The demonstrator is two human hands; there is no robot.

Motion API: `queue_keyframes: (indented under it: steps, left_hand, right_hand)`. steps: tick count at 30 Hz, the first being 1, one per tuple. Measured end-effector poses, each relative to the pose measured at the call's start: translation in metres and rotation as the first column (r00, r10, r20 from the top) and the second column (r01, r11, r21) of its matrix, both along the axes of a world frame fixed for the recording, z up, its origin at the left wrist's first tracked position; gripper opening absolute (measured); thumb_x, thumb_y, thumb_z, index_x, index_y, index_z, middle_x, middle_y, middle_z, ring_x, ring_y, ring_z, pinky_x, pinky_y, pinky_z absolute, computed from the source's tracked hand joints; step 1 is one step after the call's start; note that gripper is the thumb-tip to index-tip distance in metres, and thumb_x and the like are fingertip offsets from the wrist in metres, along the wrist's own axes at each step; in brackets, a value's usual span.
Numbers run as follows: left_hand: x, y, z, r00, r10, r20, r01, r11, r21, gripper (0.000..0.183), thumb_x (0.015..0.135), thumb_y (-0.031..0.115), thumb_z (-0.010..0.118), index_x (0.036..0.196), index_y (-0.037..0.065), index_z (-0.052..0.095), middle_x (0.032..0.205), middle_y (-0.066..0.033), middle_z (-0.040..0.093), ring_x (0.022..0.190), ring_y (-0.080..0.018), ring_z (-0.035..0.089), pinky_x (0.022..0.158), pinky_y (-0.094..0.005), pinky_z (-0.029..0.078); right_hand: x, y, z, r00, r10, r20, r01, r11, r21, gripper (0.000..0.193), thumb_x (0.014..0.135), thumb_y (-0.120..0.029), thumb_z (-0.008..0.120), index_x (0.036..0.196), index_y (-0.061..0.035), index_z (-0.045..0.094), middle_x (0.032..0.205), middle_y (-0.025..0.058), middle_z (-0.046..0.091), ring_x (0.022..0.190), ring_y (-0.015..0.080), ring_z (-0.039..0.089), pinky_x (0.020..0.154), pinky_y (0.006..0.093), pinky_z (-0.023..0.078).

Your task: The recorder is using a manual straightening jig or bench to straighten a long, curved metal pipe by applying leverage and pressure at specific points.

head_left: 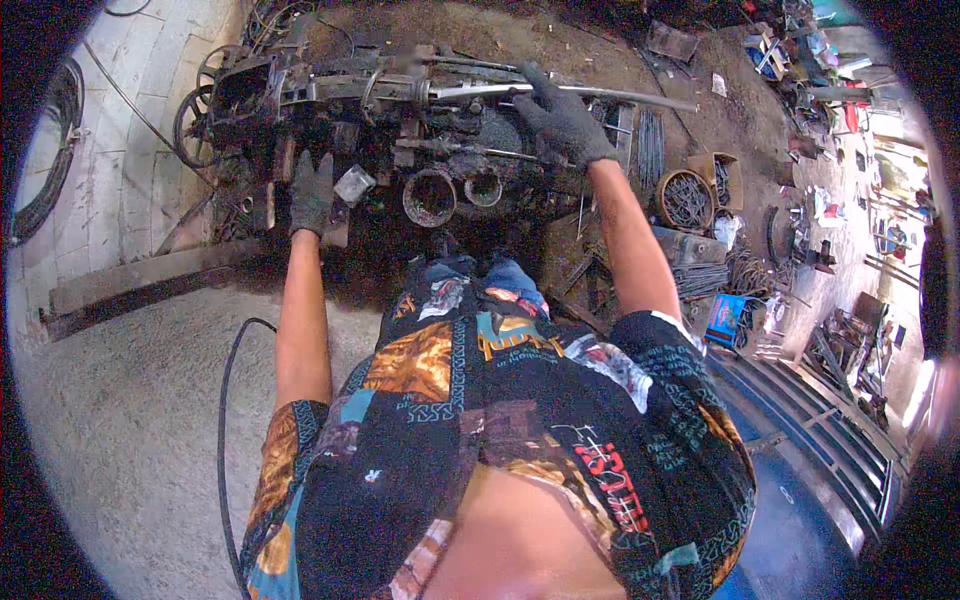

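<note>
My left hand [311,200], in a dark work glove, reaches to the left part of a greasy machine [320,90]. Its visible fingers point away and apart, beside a rusty upright piece [284,165]; no held object shows. A small clear block-like thing [354,185] sits just to its right. My right hand [570,122], gloved the same way, lies across a long silvery metal rod [645,98] at the machine's right side. Thumb and forefinger sit on either side of the rod; the other fingers are partly hidden. Two round pipe-like openings [428,197] face me between the hands.
A spoked wheel [190,125] stands at the machine's left end. Round container with metal pieces [686,198], rod bundles [650,145] and a blue box-shaped unit [728,320] lie right. A black cable [224,430] crosses the floor at left; a blue metal frame [800,430] is lower right.
</note>
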State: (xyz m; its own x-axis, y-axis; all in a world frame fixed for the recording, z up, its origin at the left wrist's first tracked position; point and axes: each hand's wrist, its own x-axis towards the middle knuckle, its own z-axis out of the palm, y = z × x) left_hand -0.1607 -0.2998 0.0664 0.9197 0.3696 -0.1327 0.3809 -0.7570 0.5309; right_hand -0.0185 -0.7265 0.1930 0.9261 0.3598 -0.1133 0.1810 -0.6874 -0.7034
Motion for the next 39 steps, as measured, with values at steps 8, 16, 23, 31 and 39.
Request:
queue_keyframes:
  steps: [8,16,23,31,39]
  left_hand:
    - [-0.018,0.053,-0.052,0.905,-0.323,-0.278,0.421,0.572,0.704,0.057,0.105,0.041,0.043,0.152,0.008,0.040,0.159,-0.0261,0.031,0.149,-0.0419,0.027,0.121,-0.0451,0.026]
    - [-0.011,0.001,0.012,0.999,0.015,-0.037,-0.015,1.000,0.014,0.069,0.103,0.040,0.047,0.155,-0.003,0.029,0.162,-0.0230,0.027,0.151,-0.0360,0.023,0.123,-0.0420,0.020]
    - [-0.018,0.004,-0.007,0.999,-0.009,0.050,0.008,1.000,0.016,0.076,0.102,0.050,0.047,0.153,-0.004,0.032,0.159,-0.0245,0.033,0.151,-0.0362,0.025,0.121,-0.0429,0.025]
    - [0.021,0.024,-0.008,0.987,-0.149,0.061,0.128,0.954,0.271,0.071,0.101,0.045,0.049,0.149,-0.006,0.038,0.156,-0.0286,0.035,0.146,-0.0403,0.032,0.121,-0.0443,0.027]
    - [0.079,0.013,0.012,0.979,0.142,0.145,-0.157,0.983,0.095,0.068,0.101,0.042,0.049,0.147,-0.007,0.041,0.151,-0.0301,0.042,0.143,-0.0411,0.037,0.120,-0.0452,0.028]
  right_hand:
    - [0.076,-0.069,-0.039,0.833,0.362,0.419,-0.019,0.774,-0.633,0.043,0.092,-0.048,0.058,0.123,-0.0206,0.071,0.136,0.0090,0.063,0.136,0.0287,0.049,0.115,0.0491,0.033]
    - [0.051,-0.106,0.028,0.987,0.159,0.007,-0.111,0.724,-0.681,0.054,0.092,-0.058,0.059,0.109,-0.0085,0.072,0.117,0.0197,0.069,0.112,0.0410,0.063,0.102,0.0500,0.044]
    - [-0.014,-0.071,0.027,0.945,-0.324,0.052,0.311,0.836,-0.452,0.068,0.092,-0.051,0.064,0.137,-0.0027,0.053,0.126,0.0256,0.064,0.118,0.0420,0.061,0.098,0.0468,0.050]
    - [0.019,-0.075,0.033,0.953,0.179,0.243,-0.095,0.943,-0.320,0.059,0.083,-0.026,0.074,0.138,-0.0121,0.059,0.127,0.0186,0.067,0.120,0.0335,0.063,0.103,0.0421,0.048]
    - [-0.019,-0.069,-0.001,0.978,-0.149,-0.144,0.110,0.962,-0.252,0.066,0.092,-0.037,0.069,0.149,-0.0129,0.046,0.116,0.0256,0.069,0.111,0.0376,0.067,0.094,0.0440,0.051]
